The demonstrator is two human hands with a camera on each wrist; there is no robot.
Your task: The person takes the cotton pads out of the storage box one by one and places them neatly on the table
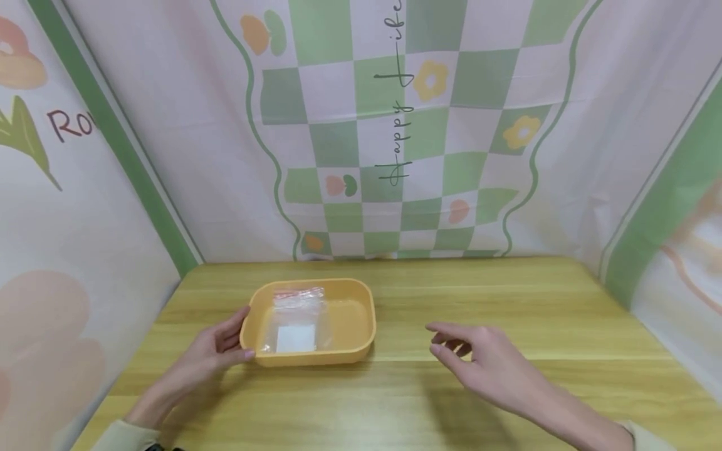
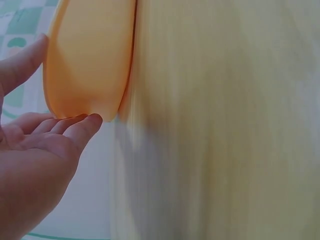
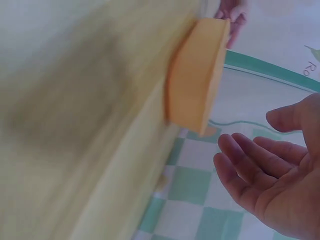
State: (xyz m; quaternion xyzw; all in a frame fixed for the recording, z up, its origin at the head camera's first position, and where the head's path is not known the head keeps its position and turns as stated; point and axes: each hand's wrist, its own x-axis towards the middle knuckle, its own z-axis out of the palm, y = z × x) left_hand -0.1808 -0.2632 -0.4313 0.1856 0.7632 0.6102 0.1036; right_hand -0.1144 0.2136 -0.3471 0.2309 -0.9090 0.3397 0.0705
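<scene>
At lower left of the frame, the orange tray (image 1: 351, 318) is held at its left end by the left hand (image 1: 210, 352), the thumb at the near rim and the fingers laid against the end wall. For good control, the tray is probably best kept level, with light pressure spread between thumb and fingers so that the thin rim is not tipped or bent. The tray sits left of centre on the tabletop (image 1: 468, 294); it is shaped as a rounded rectangle with sloping walls, and its smooth, matte surface suggests moulded plastic.

In the tray's left half, a zip-seal bag (image 1: 299, 308) is laid flat, its film clear, creased and glossy, with a reddish strip along the top. A white rectangular piece (image 1: 296, 338) is seen at its lower part; whether it is loose inside or printed on cannot be told.

The tabletop is finished in smooth, yellowish wood grain. At lower right, nothing is held by the right hand (image 1: 487, 358): its fingers are loosely bent, thumb and fingertips apart, well clear of the tray. If the tray's right end is to be supported, a level approach seems advisable.
</scene>
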